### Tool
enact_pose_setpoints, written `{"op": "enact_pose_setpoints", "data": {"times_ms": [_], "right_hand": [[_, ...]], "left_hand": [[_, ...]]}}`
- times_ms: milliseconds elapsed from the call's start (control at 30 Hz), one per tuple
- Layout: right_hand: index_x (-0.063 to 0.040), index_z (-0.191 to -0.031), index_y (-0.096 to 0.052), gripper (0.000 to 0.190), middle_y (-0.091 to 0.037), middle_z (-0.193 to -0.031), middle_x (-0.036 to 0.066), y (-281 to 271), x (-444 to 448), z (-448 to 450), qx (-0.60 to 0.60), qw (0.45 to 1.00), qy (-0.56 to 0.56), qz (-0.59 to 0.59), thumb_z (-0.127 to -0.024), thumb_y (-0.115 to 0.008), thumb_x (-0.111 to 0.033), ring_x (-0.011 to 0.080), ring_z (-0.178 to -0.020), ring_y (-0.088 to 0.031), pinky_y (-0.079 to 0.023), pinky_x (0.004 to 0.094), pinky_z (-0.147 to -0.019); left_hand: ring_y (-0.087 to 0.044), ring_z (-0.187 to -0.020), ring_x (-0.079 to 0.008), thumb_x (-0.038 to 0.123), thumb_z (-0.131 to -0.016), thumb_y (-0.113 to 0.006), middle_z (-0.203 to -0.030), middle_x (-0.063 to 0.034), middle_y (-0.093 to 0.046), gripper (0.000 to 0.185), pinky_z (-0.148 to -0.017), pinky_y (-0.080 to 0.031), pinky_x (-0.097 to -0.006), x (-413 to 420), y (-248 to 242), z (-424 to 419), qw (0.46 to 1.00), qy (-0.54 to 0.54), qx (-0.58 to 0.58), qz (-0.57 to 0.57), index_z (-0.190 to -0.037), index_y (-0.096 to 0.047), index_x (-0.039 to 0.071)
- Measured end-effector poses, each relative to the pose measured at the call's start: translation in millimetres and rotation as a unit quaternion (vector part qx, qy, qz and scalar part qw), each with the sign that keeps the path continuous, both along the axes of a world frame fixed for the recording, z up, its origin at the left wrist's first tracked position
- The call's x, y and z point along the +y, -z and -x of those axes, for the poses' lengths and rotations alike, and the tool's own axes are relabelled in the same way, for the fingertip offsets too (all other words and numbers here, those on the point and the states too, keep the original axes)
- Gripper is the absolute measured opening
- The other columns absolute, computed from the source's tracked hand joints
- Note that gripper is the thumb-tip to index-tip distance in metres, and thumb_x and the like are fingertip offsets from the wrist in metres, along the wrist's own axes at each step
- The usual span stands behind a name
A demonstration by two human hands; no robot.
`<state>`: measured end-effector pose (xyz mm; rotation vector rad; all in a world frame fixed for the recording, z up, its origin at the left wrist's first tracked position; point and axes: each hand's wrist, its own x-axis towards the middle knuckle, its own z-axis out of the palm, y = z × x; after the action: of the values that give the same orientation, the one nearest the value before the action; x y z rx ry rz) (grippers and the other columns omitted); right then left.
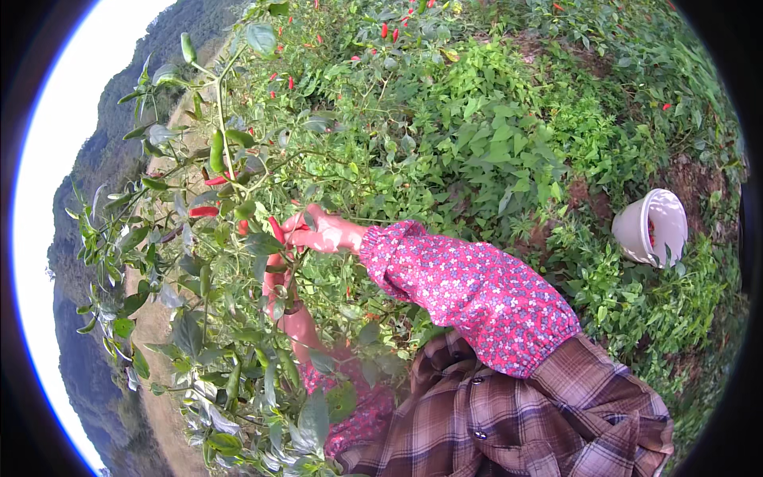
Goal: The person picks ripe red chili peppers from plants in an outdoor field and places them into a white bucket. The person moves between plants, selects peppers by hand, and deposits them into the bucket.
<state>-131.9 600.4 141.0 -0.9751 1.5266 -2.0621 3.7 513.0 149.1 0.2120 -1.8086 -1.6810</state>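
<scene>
A chili pepper plant (223, 119) with green and red pods fills the space before me. My right hand (322, 231) reaches into it with the fingertips pinched together at a red chili pepper (276, 229). My left hand (275, 280) is just below in the picture, partly hidden by leaves; what its fingers hold cannot be made out. Other red pods, such as a red pepper (204, 211), hang close by. A green pepper (217, 151) hangs from the upper stem. Both arms wear pink floral sleeve covers (471, 292).
A white bucket (632, 229) with some red pods inside sits tilted among low green plants at the right. More pepper plants with red pods (384, 30) grow at the top. A wooded hillside (83, 334) and bright sky lie at the left.
</scene>
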Motion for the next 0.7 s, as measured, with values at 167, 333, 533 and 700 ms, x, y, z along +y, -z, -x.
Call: {"op": "enact_pose_setpoints", "data": {"times_ms": [167, 333, 533, 700], "right_hand": [[-0.004, -0.099, -0.057, 0.040, -0.059, -0.087, 0.001, 0.1, 3.6, 7.5, -0.083, 0.986, -0.140, 0.042, -0.079, -0.063, -0.038, 0.0081, -0.070, -0.052, -0.041, 0.0251, -0.060], [-0.001, -0.103, -0.050, 0.042, -0.060, -0.077, 0.002, -7.2, 4.9, 7.8, -0.134, 0.982, -0.115, -0.065, -0.077, -0.066, -0.030, 0.0089, -0.057, -0.058, -0.046, 0.0230, -0.047], [-0.003, -0.122, -0.028, 0.058, -0.059, -0.082, 0.002, -2.5, 3.7, -6.4, -0.324, 0.938, -0.116, -0.038, -0.076, -0.064, -0.013, 0.0115, -0.052, -0.058, -0.046, 0.0243, -0.044], [-0.008, -0.117, -0.036, 0.042, -0.057, -0.096, 0.001, 4.9, 1.7, -5.7, -0.274, 0.955, -0.106, -0.052, -0.080, -0.057, -0.012, 0.0102, -0.071, -0.057, -0.045, 0.0258, -0.050]], "left_hand": [[-0.054, -0.099, -0.0181, 0.008, -0.085, -0.054, -0.110, -0.0111, -0.054, 0.032, -0.093, -0.040, -0.0311, -13.1, 10.1, 3.7, 0.998, 0.030, 0.001, -0.047, -0.115, -0.048, -0.001], [-0.053, -0.076, -0.0132, 0.016, -0.084, -0.060, -0.088, -0.0066, -0.060, 0.021, -0.075, -0.041, -0.0287, -10.1, 29.4, 5.0, 0.994, 0.002, 0.003, -0.112, -0.096, -0.058, -0.001], [-0.054, -0.097, -0.0202, 0.011, -0.087, -0.054, -0.105, -0.0130, -0.056, 0.025, -0.092, -0.041, -0.0330, -19.2, 44.0, 6.8, 0.934, 0.294, 0.120, -0.166, -0.107, -0.051, -0.003], [-0.054, -0.091, -0.0178, 0.012, -0.087, -0.055, -0.102, -0.0111, -0.057, 0.024, -0.085, -0.042, -0.0304, -19.7, 44.7, 2.0, 0.941, 0.267, 0.097, -0.184, -0.106, -0.052, -0.002]]}}
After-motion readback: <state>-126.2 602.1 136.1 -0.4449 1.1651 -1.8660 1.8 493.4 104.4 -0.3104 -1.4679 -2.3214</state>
